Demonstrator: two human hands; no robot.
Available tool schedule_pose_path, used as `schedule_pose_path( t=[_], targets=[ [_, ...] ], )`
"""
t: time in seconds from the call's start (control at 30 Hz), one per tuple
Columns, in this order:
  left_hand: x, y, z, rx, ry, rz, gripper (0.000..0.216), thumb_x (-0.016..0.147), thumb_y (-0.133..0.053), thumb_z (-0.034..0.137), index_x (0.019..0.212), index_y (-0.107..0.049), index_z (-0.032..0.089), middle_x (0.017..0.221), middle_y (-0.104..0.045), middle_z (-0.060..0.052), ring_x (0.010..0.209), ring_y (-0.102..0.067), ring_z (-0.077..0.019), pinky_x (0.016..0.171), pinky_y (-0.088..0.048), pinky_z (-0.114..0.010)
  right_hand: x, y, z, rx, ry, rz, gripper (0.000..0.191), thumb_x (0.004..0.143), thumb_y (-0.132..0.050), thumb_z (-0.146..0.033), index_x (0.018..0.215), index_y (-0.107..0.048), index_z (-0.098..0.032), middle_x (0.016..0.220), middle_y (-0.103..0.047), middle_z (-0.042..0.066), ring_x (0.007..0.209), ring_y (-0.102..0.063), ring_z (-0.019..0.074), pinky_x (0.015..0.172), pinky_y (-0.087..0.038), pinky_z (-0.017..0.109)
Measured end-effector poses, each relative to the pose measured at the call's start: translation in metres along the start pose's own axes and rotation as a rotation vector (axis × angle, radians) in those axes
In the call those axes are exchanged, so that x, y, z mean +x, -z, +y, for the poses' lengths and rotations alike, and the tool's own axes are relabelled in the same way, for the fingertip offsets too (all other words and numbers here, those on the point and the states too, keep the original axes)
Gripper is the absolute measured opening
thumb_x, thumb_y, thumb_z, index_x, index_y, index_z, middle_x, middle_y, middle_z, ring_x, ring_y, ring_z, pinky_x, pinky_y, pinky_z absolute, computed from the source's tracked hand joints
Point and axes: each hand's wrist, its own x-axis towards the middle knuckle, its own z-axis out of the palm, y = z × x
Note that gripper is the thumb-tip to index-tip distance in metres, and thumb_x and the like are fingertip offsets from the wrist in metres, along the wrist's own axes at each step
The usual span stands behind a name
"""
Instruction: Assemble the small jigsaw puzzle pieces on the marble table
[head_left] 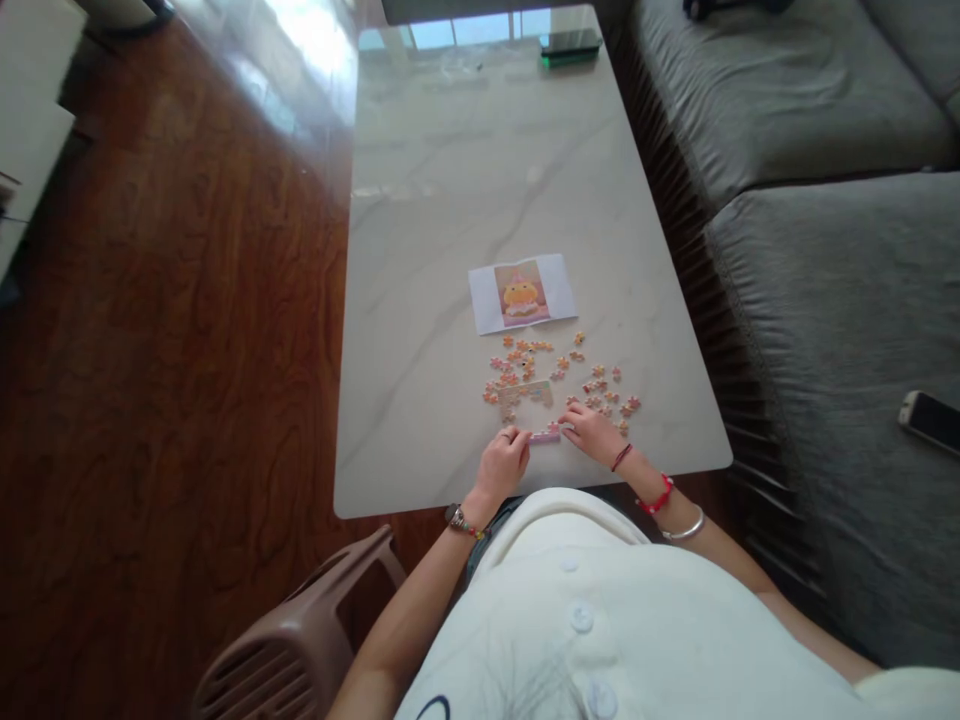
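Observation:
A short joined strip of pink and purple jigsaw puzzle pieces (545,436) lies near the front edge of the table. My left hand (506,462) is closed at the strip's left end, its fingertips pressed down on a jigsaw piece mostly hidden under them. At the right end is my right hand (591,434), fingers bent and pinched together over a piece that they largely cover. Just beyond the strip sits a joined, pale orange-brown puzzle section (525,389), forming an upper edge and part of the left side. Loose orange and pink jigsaw pieces (596,385) are scattered around it.
A creased paper sheet (560,285) with a printed picture of an orange figure lies beyond the pieces. A dark and green box-like object (570,47) rests at the table's far end. A grey sofa (832,270) stands right, a brown plastic stool (300,640) at lower left.

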Motion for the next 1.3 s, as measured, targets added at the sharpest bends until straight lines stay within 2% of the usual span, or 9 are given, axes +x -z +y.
schedule_pose_path(
  t=[0.13, 0.23, 0.33, 0.5, 0.63, 1.03, 1.3],
  targets=[
    [-0.016, -0.006, 0.001, -0.024, 0.024, -0.043, 0.024, 0.081, -0.035, 0.019, 0.099, -0.051, 0.021, 0.088, -0.051, -0.004, 0.082, -0.049, -0.0132, 0.072, -0.042, -0.024, -0.013, -0.01, -0.003, 0.015, -0.021, -0.004, 0.016, 0.077, -0.048, -0.018, 0.088, -0.059, -0.018, 0.088, -0.055, 0.005, 0.081, -0.053, 0.0136, 0.072, -0.041, 0.024],
    [-0.008, -0.004, -0.002, -0.025, 0.006, -0.011, 0.024, 0.08, -0.035, 0.019, 0.098, -0.052, 0.021, 0.086, -0.052, -0.004, 0.081, -0.05, -0.0129, 0.071, -0.043, -0.024, -0.006, -0.006, -0.002, 0.044, -0.018, 0.056, 0.014, 0.076, -0.048, -0.018, 0.085, -0.059, -0.018, 0.086, -0.055, 0.005, 0.078, -0.054, 0.0134, 0.071, -0.041, 0.025],
    [0.022, 0.003, -0.008, -0.008, -0.016, 0.097, 0.023, 0.078, -0.038, 0.018, 0.097, -0.053, 0.021, 0.082, -0.052, -0.004, 0.077, -0.051, -0.013, 0.069, -0.044, -0.024, 0.023, 0.008, 0.002, 0.076, 0.003, 0.159, 0.013, 0.076, -0.048, -0.018, 0.083, -0.059, -0.018, 0.082, -0.055, 0.003, 0.068, -0.053, 0.0112, 0.066, -0.042, 0.024],
    [0.099, 0.032, -0.015, 0.041, 0.0, 0.337, 0.024, 0.078, -0.039, 0.017, 0.098, -0.052, 0.022, 0.089, -0.054, -0.004, 0.083, -0.052, -0.0142, 0.074, -0.044, -0.027, 0.09, 0.049, 0.007, 0.079, 0.034, 0.407, 0.011, 0.075, -0.048, -0.018, 0.079, -0.058, -0.017, 0.076, -0.055, 0.003, 0.063, -0.052, 0.0108, 0.064, -0.041, 0.024],
    [0.128, 0.051, -0.017, 0.042, 0.046, 0.419, 0.023, 0.078, -0.04, 0.017, 0.098, -0.052, 0.02, 0.087, -0.054, -0.004, 0.077, -0.052, -0.0135, 0.07, -0.044, -0.026, 0.11, 0.064, 0.01, 0.089, 0.024, 0.473, 0.01, 0.073, -0.049, -0.018, 0.077, -0.058, -0.017, 0.074, -0.055, 0.002, 0.059, -0.05, 0.0102, 0.062, -0.041, 0.023],
    [0.128, 0.059, -0.019, 0.015, 0.09, 0.43, 0.022, 0.079, -0.04, 0.018, 0.098, -0.052, 0.019, 0.088, -0.053, -0.004, 0.079, -0.052, -0.0138, 0.072, -0.044, -0.026, 0.108, 0.061, 0.01, 0.095, 0.027, 0.475, 0.01, 0.074, -0.048, -0.019, 0.075, -0.058, -0.017, 0.073, -0.055, 0.002, 0.06, -0.051, 0.011, 0.064, -0.041, 0.024],
    [0.121, 0.056, -0.024, 0.001, 0.106, 0.393, 0.024, 0.078, -0.04, 0.017, 0.098, -0.052, 0.02, 0.088, -0.053, -0.004, 0.078, -0.052, -0.0137, 0.07, -0.044, -0.026, 0.106, 0.061, 0.013, 0.086, 0.02, 0.454, 0.012, 0.074, -0.047, -0.019, 0.075, -0.058, -0.016, 0.074, -0.056, 0.003, 0.06, -0.051, 0.0112, 0.064, -0.041, 0.024]
  ],
)
